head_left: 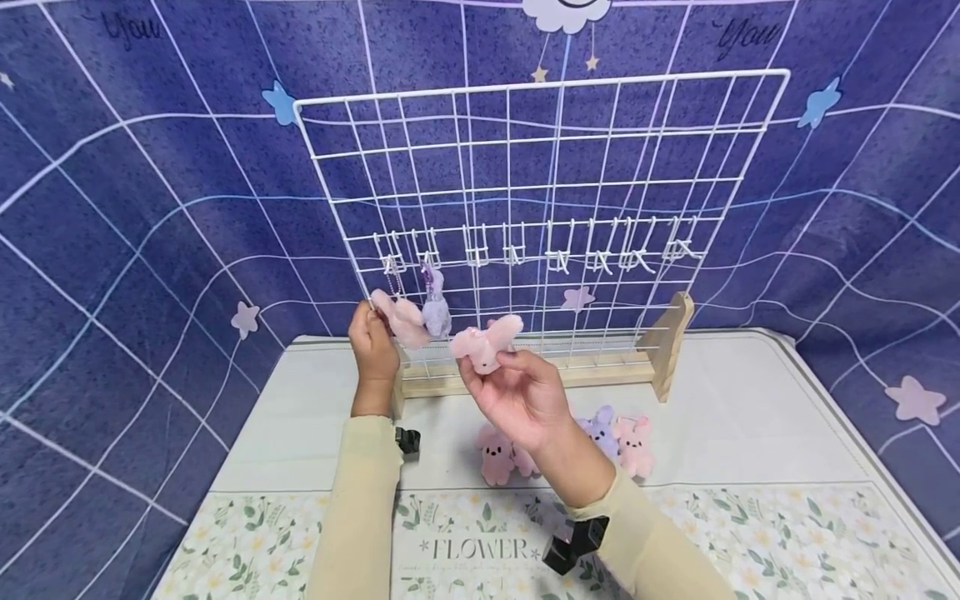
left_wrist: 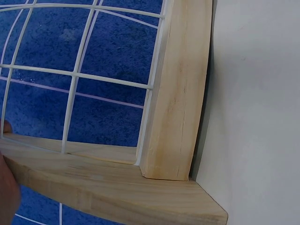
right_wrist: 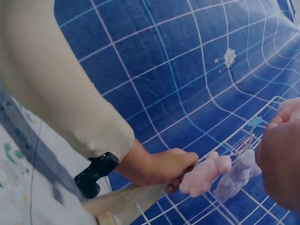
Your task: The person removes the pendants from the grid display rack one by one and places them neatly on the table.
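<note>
Your left hand [head_left: 372, 346] grips the wooden stand [left_wrist: 112, 192] at the left end of the white wire rack [head_left: 540, 87]; the left wrist view cuts most of that hand off. Just beside it, one pink toy [head_left: 407, 321] and one purple toy [head_left: 437, 317] hang from hooks. Next, your right hand [head_left: 525, 404] pinches a pink plush [head_left: 483, 343] in front of the rack, fingers hiding part of it. Below, the mat [head_left: 480, 548] reads "FLOWER", its smaller line too faint to read. Your right forearm partly covers the table toys [head_left: 635, 450]. "You" marks the curtain [head_left: 135, 183] at upper left and upper right.
</note>
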`<state>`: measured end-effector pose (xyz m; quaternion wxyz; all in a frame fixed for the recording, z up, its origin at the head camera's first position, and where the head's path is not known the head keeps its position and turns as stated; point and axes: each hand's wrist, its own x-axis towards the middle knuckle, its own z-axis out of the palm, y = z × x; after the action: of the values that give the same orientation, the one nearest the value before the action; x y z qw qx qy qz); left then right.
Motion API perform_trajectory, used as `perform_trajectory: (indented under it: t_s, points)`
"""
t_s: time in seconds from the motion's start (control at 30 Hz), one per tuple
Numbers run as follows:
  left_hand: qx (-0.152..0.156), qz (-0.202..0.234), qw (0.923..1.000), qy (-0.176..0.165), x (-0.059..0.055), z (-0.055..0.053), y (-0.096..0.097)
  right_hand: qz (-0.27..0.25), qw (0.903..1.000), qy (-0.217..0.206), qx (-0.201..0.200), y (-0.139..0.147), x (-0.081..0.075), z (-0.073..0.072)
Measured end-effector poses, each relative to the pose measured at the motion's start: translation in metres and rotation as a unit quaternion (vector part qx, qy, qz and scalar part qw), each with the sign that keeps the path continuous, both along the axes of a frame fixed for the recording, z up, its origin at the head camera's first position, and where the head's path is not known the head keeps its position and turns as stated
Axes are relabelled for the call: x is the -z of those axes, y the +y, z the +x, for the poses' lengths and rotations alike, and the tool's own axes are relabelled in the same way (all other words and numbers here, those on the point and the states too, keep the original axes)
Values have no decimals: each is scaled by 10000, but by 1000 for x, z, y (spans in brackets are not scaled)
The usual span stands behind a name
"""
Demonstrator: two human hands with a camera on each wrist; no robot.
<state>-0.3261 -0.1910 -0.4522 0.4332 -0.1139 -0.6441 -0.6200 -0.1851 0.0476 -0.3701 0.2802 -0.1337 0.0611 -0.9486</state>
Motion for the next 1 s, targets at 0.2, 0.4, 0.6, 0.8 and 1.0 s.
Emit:
perform_trajectory:
  t_s: [0.2,0.4,0.6,0.8,1.0]
  points:
    - [-16,-7,10000,89,-4,0,0,593,9976,208,-303,-1,7,5]
    - [12,48,10000,75,-4,-1,1,1226,9920,124,-290,-3,14,8]
    - [-38,11,10000,70,-4,-1,1,1398,9844,628,-868,-4,23,8]
    - [71,51,10000,27,-5,1,1,1477,9793,692,-1199,-6,32,6]
    - [123,55,9999,-37,-2,3,-1,2174,9701,-132,-1072,-10,39,3]
